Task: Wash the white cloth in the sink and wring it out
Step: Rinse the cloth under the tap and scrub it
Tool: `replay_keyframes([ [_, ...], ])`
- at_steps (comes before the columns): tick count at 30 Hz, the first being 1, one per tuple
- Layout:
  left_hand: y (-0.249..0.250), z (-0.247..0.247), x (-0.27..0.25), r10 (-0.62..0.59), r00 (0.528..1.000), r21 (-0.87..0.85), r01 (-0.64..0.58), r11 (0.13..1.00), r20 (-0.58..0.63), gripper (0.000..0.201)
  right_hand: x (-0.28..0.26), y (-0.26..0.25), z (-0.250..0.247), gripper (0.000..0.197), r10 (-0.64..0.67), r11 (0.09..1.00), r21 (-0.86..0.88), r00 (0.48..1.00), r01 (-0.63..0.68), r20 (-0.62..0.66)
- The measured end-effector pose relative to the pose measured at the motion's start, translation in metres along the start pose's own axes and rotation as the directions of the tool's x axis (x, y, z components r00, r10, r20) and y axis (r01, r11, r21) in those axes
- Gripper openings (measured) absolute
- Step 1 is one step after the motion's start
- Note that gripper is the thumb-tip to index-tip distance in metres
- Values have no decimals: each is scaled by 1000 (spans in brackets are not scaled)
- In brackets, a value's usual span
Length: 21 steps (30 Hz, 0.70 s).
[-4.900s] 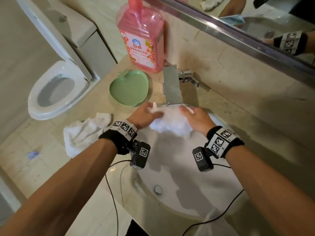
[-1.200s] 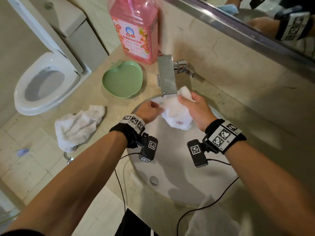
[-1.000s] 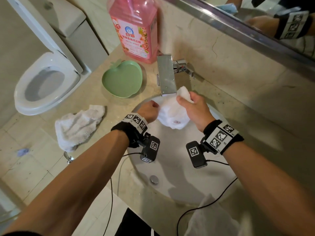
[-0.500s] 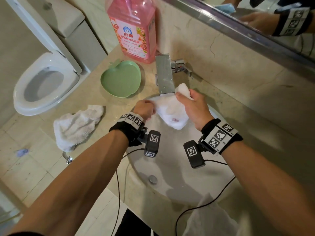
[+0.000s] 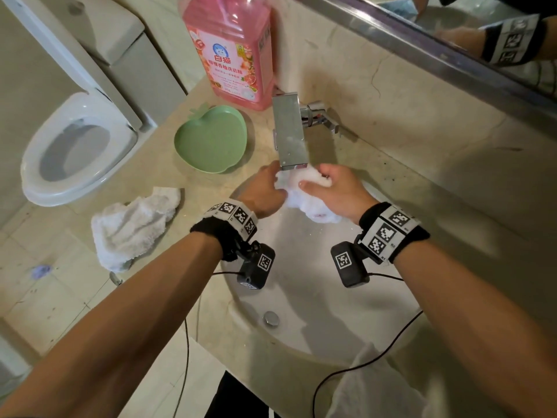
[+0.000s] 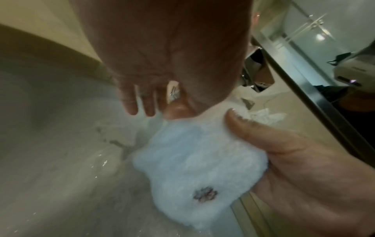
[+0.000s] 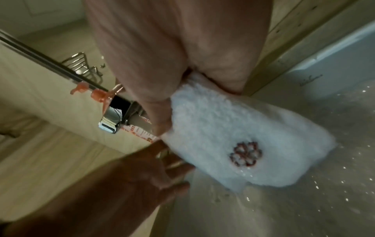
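White cloth (image 5: 304,194) is bunched up over the far end of the sink (image 5: 301,297), right under the faucet spout (image 5: 289,131). Small red flower embroidery (image 7: 245,154) shows on its lower fold, facing the wrist cams. R hand (image 5: 337,191) grip: thumb over the front of the cloth, fingers curled round the top, holding it. L hand (image 5: 265,191) sits against the cloth's left side; fingers look only loosely bent in the left wrist view, so can't tell if it's really gripping or just touching. Droplets on the basin wall; drain plug (image 5: 270,318) at the near end.

On the table: green apple-shaped dish (image 5: 211,138) left of the faucet, pink detergent bottle (image 5: 230,49) behind it vs the wall, 2nd white towel (image 5: 132,224) crumpled near the table's left edge. Toilet (image 5: 78,152) further left, seat down, lid up. Mirror (image 5: 467,28) above the backsplash.
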<state>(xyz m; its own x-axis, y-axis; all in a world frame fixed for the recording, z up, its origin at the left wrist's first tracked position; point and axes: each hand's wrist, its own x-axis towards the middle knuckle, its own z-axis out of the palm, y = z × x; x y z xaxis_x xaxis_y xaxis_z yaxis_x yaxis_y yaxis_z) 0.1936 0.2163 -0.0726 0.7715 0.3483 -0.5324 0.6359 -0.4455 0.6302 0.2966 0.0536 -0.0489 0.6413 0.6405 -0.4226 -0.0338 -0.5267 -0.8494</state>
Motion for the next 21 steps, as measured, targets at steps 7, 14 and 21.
replay_keyframes([
  [7,10,-15,-6,146,987,-26,-145,989,70,37,8,-2,4,50,5,991,-136,991,13,135],
  [14,-10,-33,-22,37,996,-333,-62,941,-79,22,18,4,-8,34,-68,949,-306,997,73,26],
  [21,-18,-46,-32,-59,990,-571,-25,820,-128,18,26,2,-2,39,-56,950,-304,997,68,48],
])
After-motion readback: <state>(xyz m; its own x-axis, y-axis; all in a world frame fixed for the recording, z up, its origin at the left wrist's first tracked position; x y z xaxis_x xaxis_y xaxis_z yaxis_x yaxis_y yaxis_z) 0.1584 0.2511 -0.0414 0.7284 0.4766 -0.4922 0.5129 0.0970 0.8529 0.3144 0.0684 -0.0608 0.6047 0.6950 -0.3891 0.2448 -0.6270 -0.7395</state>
